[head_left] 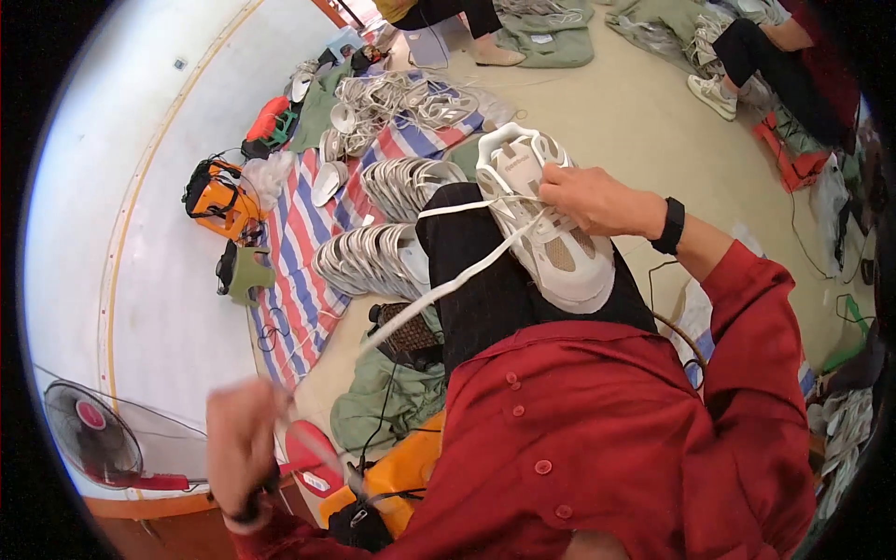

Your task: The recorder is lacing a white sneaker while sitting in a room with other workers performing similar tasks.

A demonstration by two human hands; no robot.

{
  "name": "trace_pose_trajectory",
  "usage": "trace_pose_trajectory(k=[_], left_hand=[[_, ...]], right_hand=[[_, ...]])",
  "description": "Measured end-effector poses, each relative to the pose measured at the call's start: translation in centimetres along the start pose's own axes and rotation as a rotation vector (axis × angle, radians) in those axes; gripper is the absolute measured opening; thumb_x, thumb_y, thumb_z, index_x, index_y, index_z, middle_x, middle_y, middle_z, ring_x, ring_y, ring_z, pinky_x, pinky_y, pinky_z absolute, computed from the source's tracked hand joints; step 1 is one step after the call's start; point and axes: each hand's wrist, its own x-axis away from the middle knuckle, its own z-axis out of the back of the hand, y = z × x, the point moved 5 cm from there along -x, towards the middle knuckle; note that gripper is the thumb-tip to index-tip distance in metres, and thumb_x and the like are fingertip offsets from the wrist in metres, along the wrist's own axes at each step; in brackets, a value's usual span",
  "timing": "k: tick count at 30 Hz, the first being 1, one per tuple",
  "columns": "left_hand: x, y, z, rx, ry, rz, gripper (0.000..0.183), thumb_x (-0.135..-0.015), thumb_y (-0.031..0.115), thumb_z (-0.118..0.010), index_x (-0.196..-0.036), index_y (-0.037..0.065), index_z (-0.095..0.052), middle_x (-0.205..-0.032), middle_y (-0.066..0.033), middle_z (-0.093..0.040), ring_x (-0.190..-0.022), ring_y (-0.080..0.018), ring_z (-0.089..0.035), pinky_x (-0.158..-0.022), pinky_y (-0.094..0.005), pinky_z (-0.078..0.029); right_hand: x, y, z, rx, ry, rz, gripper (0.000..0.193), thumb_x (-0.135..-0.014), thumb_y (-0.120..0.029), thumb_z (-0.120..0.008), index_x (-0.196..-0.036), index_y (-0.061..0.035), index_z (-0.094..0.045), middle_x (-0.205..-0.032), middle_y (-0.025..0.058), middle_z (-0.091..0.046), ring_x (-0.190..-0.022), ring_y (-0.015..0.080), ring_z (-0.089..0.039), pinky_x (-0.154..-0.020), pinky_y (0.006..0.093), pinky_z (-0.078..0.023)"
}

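Observation:
A white and beige sneaker (pixel 565 266) lies across my lap, its toe toward me and its tongue toward my knees. My right hand (pixel 597 201) is closed on the sneaker's lacing edge, and its fingertips hide some of the eyelets. From there a long white shoelace (pixel 448 287) stretches down and left to my left hand (pixel 245 434). That hand is raised far out to the side, blurred by motion and closed on the lace. A blurred loose stretch of lace hangs beside it. Another lace loop lies over my left knee.
Two rows of nested shoe uppers (pixel 373 257) stand on a striped sheet (pixel 299 233), with a shoe pile (pixel 401 103) behind. An orange stool (pixel 224 201), a green stool (pixel 247 273) and a fan (pixel 93 429) are at left. Two people sit at the far side.

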Motion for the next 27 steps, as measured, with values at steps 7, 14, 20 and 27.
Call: trace_pose_trajectory(k=[7, 14, 20, 27], left_hand=[[-12.6, -2.3, -2.8, 0.193, 0.334, -0.257, 0.026, -0.083, 0.003, -0.059, -0.110, 0.001, -0.059, -0.108, -0.0098, -0.064, -0.096, -0.0192, -0.060, -0.084, -0.0308, -0.046], [-18.3, 15.4, -19.1, 0.353, 0.141, -0.869, 0.033, -0.077, 0.005, -0.059, -0.109, 0.002, -0.056, -0.114, -0.0166, -0.055, -0.102, -0.0340, -0.055, -0.085, -0.0410, -0.048], [-19.4, 17.2, -23.0, 0.232, 0.272, -0.894, 0.033, -0.073, 0.009, -0.060, -0.106, 0.002, -0.058, -0.100, -0.0130, -0.057, -0.093, -0.0313, -0.055, -0.079, -0.0395, -0.049], [-21.2, 15.6, -22.8, 0.410, 0.111, -0.772, 0.025, -0.075, 0.012, -0.061, -0.099, 0.005, -0.062, -0.104, -0.0101, -0.061, -0.098, -0.0298, -0.057, -0.082, -0.0392, -0.050]], right_hand=[[0.4, 0.0, 0.0, -0.101, 0.023, -0.084, 0.017, -0.080, -0.005, -0.054, -0.091, -0.0029, -0.041, -0.090, 0.0161, -0.045, -0.068, 0.0382, -0.054, -0.059, 0.0451, -0.044], [2.5, -2.3, -0.4, 0.031, -0.018, -0.088, 0.024, -0.076, -0.005, -0.058, -0.094, -0.0031, -0.042, -0.083, 0.0163, -0.053, -0.070, 0.0389, -0.059, -0.058, 0.0459, -0.046], [9.4, -4.1, 2.5, 0.065, -0.061, -0.382, 0.019, -0.082, -0.009, -0.055, -0.099, -0.0063, -0.046, -0.084, 0.0150, -0.059, -0.074, 0.0372, -0.062, -0.060, 0.0459, -0.047], [30.1, -2.0, 3.9, 0.162, 0.239, -0.836, 0.013, -0.083, -0.013, -0.061, -0.094, -0.0069, -0.059, -0.080, 0.0134, -0.064, -0.061, 0.0317, -0.059, -0.055, 0.0383, -0.045]])
